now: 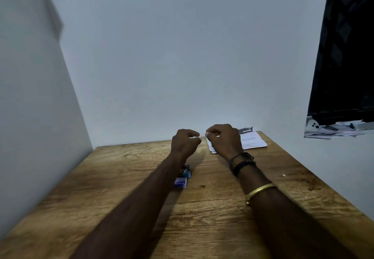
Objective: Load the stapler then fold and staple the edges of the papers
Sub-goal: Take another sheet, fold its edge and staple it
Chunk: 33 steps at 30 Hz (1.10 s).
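Left of the papers (254,141), the wooden table (113,179) lies bare. Only a small box (180,182) and a dark item beside it interrupt that stretch.

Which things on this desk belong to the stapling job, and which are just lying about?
For the job:
papers, far right of the desk
small boxes beside the left forearm, probably staples
left hand and right hand, raised, fingers curled

Lying about:
dark panel on the wall
paper scrap near the desk's right edge

No stapler clearly visible.
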Tool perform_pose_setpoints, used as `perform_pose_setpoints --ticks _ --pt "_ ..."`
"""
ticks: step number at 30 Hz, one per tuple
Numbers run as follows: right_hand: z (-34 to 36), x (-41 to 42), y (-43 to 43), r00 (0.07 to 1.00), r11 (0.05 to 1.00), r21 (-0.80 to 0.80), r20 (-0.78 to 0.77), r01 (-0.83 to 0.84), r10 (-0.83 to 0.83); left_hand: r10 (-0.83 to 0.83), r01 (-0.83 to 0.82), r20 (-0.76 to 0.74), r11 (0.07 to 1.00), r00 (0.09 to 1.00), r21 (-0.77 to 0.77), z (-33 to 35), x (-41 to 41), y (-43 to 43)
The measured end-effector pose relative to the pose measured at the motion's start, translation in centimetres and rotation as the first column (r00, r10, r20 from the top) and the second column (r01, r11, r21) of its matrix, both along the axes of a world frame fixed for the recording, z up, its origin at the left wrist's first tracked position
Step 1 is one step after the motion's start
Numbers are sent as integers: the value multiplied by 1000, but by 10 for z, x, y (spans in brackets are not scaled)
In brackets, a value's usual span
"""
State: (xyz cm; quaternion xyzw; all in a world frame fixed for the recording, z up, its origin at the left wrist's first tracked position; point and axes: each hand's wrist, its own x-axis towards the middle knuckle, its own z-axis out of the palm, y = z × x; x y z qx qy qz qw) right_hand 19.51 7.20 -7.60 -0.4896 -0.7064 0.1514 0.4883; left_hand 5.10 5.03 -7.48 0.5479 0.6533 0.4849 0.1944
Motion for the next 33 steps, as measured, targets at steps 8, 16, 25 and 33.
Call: perform_pose_setpoints --ticks 8,16,25,33 --pt "-11 -31 -12 938 960 -27 205 -279 278 -163 164 23 976 986 -142 -3 -48 -29" --pt "-15 -34 -24 801 817 -420 279 -395 530 -355 340 11 884 935 -322 -8 -76 -55" --pt "-22 -37 -17 826 870 -318 308 -377 471 -333 304 -49 903 942 -303 -20 -78 -54" --pt "-20 -39 -16 854 911 -199 320 -362 410 -103 30 -287 968 952 -248 -25 -77 -46"
